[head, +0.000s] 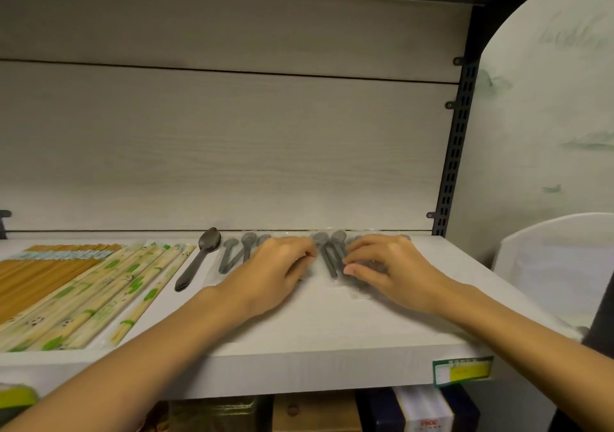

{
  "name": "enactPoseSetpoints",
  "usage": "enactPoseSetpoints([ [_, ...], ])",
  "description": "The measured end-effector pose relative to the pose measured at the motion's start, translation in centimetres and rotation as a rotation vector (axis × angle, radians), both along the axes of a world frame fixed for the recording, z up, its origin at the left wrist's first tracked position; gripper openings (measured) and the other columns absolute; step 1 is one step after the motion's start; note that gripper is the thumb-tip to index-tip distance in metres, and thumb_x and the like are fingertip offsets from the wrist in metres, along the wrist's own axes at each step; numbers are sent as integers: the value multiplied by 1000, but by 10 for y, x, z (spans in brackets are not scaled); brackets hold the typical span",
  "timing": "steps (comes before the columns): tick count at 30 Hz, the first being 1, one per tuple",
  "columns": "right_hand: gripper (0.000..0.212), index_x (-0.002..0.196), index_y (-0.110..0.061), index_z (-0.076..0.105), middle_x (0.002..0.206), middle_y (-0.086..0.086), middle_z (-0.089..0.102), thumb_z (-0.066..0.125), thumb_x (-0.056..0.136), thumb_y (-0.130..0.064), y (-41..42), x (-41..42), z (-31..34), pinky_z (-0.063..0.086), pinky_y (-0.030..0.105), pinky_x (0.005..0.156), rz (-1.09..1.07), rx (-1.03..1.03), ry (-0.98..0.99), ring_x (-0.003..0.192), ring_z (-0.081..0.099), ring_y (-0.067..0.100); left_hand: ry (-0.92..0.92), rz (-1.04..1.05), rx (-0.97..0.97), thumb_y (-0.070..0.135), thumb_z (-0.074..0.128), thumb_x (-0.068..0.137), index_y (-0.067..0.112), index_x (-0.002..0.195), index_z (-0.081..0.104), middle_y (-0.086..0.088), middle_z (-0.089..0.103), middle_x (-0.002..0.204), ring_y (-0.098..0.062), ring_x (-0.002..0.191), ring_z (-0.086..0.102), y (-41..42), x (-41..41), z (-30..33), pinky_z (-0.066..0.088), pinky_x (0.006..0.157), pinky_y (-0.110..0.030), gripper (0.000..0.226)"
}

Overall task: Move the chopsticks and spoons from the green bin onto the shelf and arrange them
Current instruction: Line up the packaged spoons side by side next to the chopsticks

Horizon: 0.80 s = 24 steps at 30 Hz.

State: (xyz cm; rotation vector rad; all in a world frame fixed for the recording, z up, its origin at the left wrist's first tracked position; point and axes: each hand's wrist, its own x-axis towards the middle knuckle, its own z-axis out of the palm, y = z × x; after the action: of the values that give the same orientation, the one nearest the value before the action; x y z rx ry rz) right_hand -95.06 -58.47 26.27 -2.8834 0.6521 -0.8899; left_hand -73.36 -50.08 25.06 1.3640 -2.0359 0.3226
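On the shelf (299, 338) the wrapped spoons (327, 252) lie front to back, bowls toward the back wall, with the left hand (275, 272) and right hand (388, 265) resting on them, fingers loosely curled.

Look at the far right and you see a black slotted upright (455, 152) beside a pale patterned wall (545, 106). Near right, a green and yellow price label (463, 371) sticks to the front edge; boxes (422, 410) sit below it.
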Motion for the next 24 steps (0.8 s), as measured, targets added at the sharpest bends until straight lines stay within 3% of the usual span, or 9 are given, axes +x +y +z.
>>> enactPoseSetpoints([
  [3, 19, 100, -13, 77, 113, -3, 71, 68, 89, -26, 4, 2, 0, 32, -1, 88, -1, 14, -24, 105, 54, -3, 59, -11, 50, 8, 54, 93, 9, 91, 61, 14, 50, 60, 4, 64, 52, 5, 5, 1, 37, 63, -9, 7],
  [7, 26, 105, -14, 75, 118, -3, 69, 71, 86, -32, 8, 5, -1, 40, 15, 96, 4, 62, 19, 111, 58, 4, 32, -28, 102, 25, 47, 92, 16, 90, 59, 5, 61, 77, -17, 71, 55, 5, 15, -3, 45, 71, -31, 16],
  [10, 34, 115, -19, 71, 132, -6, 60, 69, 86, -37, 10, 9, -4, 34, 12, 101, -29, 52, 47, 120, 52, 4, -40, 6, 69, 25, 48, 93, 18, 94, 63, 7, 62, 82, -17, 75, 53, 10, 25, -2, 41, 70, -29, 17],
  [14, 38, 121, -18, 68, 137, -8, 55, 67, 88, -36, 17, 25, -1, 28, 10, 103, -33, 51, 35, 125, 47, 4, -41, 60, 38, 19, 53, 95, 17, 96, 64, 6, 65, 82, -13, 71, 56, 20, 52, 1, 44, 66, -27, 12],
  [17, 39, 122, -17, 67, 136, -6, 56, 66, 88, -36, 21, 47, 0, 33, 16, 105, -7, 69, 63, 126, 49, 7, -37, 84, 26, 11, 59, 92, 15, 92, 66, 9, 64, 79, -2, 65, 49, 28, 67, 1, 38, 63, -12, 8],
  [21, 42, 124, -13, 66, 139, 0, 55, 67, 89, -35, 24, 79, -1, 34, 20, 107, -10, 98, 118, 129, 48, 12, -68, 93, 71, 23, 60, 92, 18, 90, 68, 9, 62, 79, -9, 71, 51, 35, 75, -8, 39, 65, -23, 9],
  [24, 43, 126, -14, 65, 140, 2, 54, 64, 90, -38, 23, 95, -2, 31, 23, 109, -14, 116, 181, 132, 46, 15, -57, 59, 92, 28, 58, 92, 21, 96, 69, 9, 68, 92, -10, 84, 58, 37, 74, -10, 45, 73, -24, 13],
])
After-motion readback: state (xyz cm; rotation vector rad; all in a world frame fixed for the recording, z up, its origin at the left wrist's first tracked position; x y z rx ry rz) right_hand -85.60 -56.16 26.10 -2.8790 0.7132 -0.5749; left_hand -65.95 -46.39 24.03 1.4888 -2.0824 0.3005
